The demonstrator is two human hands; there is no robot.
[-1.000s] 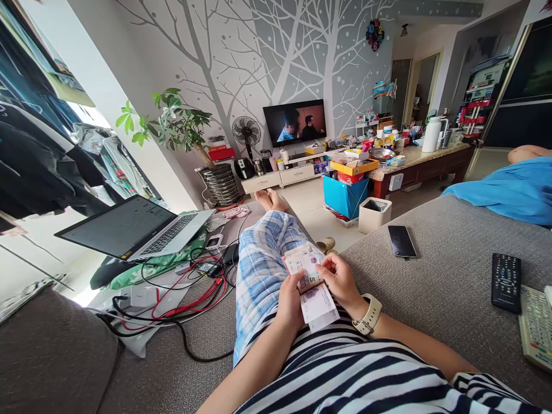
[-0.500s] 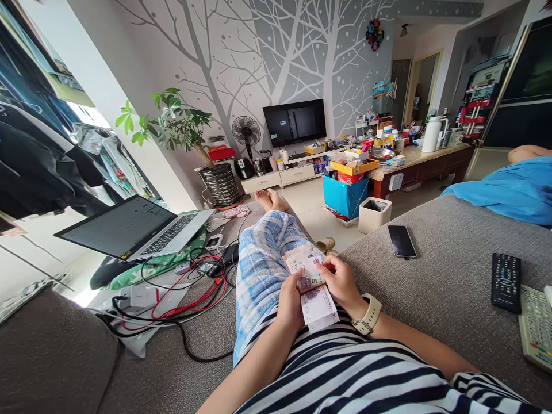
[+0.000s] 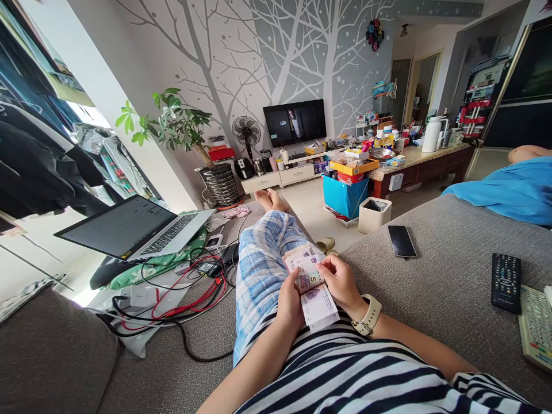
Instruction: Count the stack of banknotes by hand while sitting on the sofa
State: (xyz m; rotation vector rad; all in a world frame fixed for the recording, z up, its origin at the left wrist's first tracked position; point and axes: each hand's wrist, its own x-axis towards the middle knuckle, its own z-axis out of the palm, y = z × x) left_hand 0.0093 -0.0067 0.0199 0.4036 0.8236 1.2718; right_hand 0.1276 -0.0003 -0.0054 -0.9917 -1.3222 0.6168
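Observation:
A stack of banknotes [image 3: 309, 269], the top one purple and printed with a 5, is held above my lap. My left hand [image 3: 290, 299] grips the stack from its left side, thumb lying on top. At the stack's right edge, my right hand [image 3: 340, 280] pinches a note between thumb and fingers. Below the grip, the folded-over ends of a few notes [image 3: 319, 305] hang toward my striped shirt. Pinkish note edges show at the far side of the stack. The fingers under the notes are hidden.
On the sofa to my right lie a phone [image 3: 402, 241], a black remote control [image 3: 506, 282] and a pale remote [image 3: 537, 325]. A laptop [image 3: 142, 230] and tangled cables [image 3: 190, 299] sit to my left. Another person's blue-covered leg [image 3: 509, 187] rests at the right.
The top note has shifted slightly under my right fingers, and its printed 5 sits a little higher. My left hand has hardly moved. The television picture has changed.

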